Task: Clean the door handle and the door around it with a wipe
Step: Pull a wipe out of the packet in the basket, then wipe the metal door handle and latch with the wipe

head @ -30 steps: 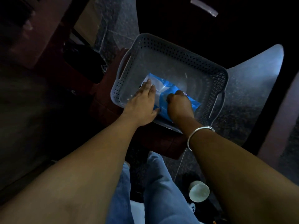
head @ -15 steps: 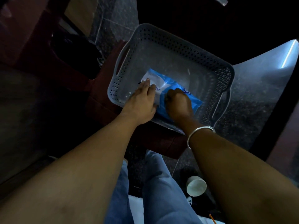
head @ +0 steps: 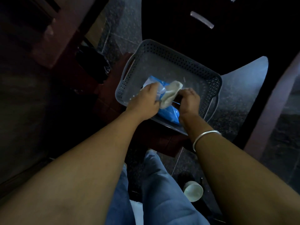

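The pack (head: pixel 168 114) is pressed down in the basket (head: pixel 162 49) by the flat left hand (head: pixel 146 99), presumably so the wipe (head: pixel 170 93), pinched in the right hand (head: pixel 189 101), pulls free.

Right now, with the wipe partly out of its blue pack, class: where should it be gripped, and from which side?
Pinch the wipe at its free upper end, coming from the right, as the right hand does. Its lower end probably sits in the wipe pack's opening, and the left hand pressing the pack covers the left side.
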Demonstrator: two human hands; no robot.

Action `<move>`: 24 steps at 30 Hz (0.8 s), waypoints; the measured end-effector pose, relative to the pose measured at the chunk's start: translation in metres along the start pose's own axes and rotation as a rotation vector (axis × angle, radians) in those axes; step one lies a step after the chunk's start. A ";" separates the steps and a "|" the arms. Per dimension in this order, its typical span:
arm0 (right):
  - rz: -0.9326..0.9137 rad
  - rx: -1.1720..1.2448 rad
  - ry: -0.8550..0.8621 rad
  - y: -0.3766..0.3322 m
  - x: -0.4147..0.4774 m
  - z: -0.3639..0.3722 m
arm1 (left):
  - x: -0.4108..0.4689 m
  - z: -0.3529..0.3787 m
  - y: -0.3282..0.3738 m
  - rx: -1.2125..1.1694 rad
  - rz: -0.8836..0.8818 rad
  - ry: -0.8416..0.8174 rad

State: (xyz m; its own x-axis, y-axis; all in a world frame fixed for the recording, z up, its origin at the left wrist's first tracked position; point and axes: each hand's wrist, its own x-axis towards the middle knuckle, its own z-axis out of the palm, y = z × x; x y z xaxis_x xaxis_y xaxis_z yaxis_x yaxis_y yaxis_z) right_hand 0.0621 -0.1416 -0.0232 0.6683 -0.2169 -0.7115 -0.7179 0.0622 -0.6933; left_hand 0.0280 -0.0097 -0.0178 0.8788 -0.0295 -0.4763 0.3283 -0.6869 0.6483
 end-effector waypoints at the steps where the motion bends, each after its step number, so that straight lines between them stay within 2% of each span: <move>1: 0.016 0.027 -0.026 -0.006 -0.006 0.003 | -0.002 -0.006 0.007 -0.092 -0.023 0.017; 6: 0.005 0.095 -0.271 -0.041 -0.055 0.018 | -0.020 -0.049 0.046 -0.648 -0.180 0.161; 9: -0.032 0.108 -0.402 -0.066 -0.094 0.030 | -0.050 -0.082 0.059 -0.889 -0.162 0.290; 12: -0.035 0.115 -0.529 -0.084 -0.138 0.046 | -0.092 -0.119 0.060 -0.945 -0.094 0.389; 16: 0.048 0.058 -0.899 -0.102 -0.207 0.082 | -0.162 -0.179 0.047 -0.993 -0.050 0.641; 18: -0.067 -0.061 -0.991 -0.108 -0.241 0.105 | -0.193 -0.206 0.040 -0.997 -0.033 0.734; 21: -0.321 -0.290 -0.989 -0.111 -0.296 0.150 | -0.251 -0.247 0.023 -1.020 0.002 0.879; 24: -0.455 -0.450 -1.109 -0.111 -0.349 0.191 | -0.311 -0.283 0.004 -0.960 0.017 1.036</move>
State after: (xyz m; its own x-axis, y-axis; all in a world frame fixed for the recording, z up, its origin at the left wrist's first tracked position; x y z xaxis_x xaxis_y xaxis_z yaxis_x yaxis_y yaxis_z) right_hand -0.0543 0.1131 0.2805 0.5179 0.8064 -0.2855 -0.2397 -0.1835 -0.9533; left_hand -0.1465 0.2020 0.3008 0.5998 0.7950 -0.0910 0.0514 0.0752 0.9958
